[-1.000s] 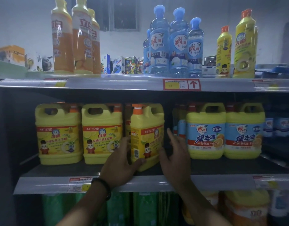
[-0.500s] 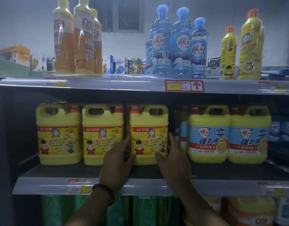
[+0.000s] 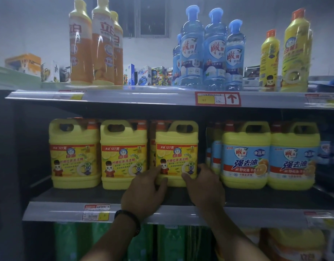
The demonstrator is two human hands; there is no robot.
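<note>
Jug: a yellow jug [image 3: 176, 146] with an orange cap and a yellow label stands upright on the middle shelf [image 3: 68, 196], label facing forward; it is third from the left in its row
Left hand: the left hand [image 3: 143, 193] holds the jug's lower left corner; its fingers curl against the side and its thumb lies on the front near the base; a dark wristband [image 3: 128, 218] sits on the wrist
Right hand: the right hand [image 3: 203, 187] holds the lower right corner; its fingers wrap round into the gap beside the jug and its thumb lies on the front
Neighbours left: two matching yellow jugs [image 3: 123, 153] stand just beside it, upright, labels forward
Neighbours right: two blue-label jugs [image 3: 246, 157] stand near, a narrow gap between them and the held jug
Top shelf: the top shelf [image 3: 124, 97] carries orange bottles [image 3: 102, 49], blue bottles [image 3: 192, 49] and yellow bottles [image 3: 296, 53]; a red price tag [image 3: 218, 98] with an arrow sits on its edge
Below: green packs [image 3: 170, 242] show under the middle shelf
</note>
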